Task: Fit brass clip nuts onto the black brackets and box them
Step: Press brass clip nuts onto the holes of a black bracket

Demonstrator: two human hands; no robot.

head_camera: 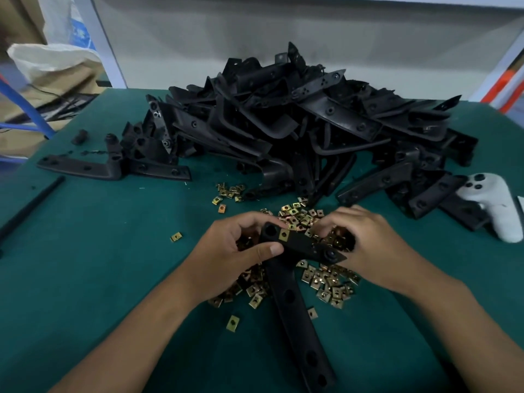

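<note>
Left hand (241,248) wrapped round the short leg of an L-shaped black bracket (295,282), thumb pressed flat on top, 1 brass clip nut (283,234) already sitting on the top edge next to the end hole. Long leg running back toward the near edge of the green worktop (113,279). Right hand (365,245) curled over the bracket's other end and the loose clip nuts (329,282); probably pinching a nut, but fingertips hidden, so can't tell for sure.

Stuff that could go sideways, just guessing:
- Fitted nut only half seated, so could skew off its hole or pop off when the bracket gets turned.
- Bracket resting right in the nut heap, so a twist could flick nuts toward the near edge.
- Bracket pile (312,123) at the far side leaning loosely, 1 bump and it slides onto the nuts.

Containers: no packing box in sight. White woven sack (54,63) and cardboard beyond the far left corner, contents not visible. White controller (493,205) at the right edge.
</note>
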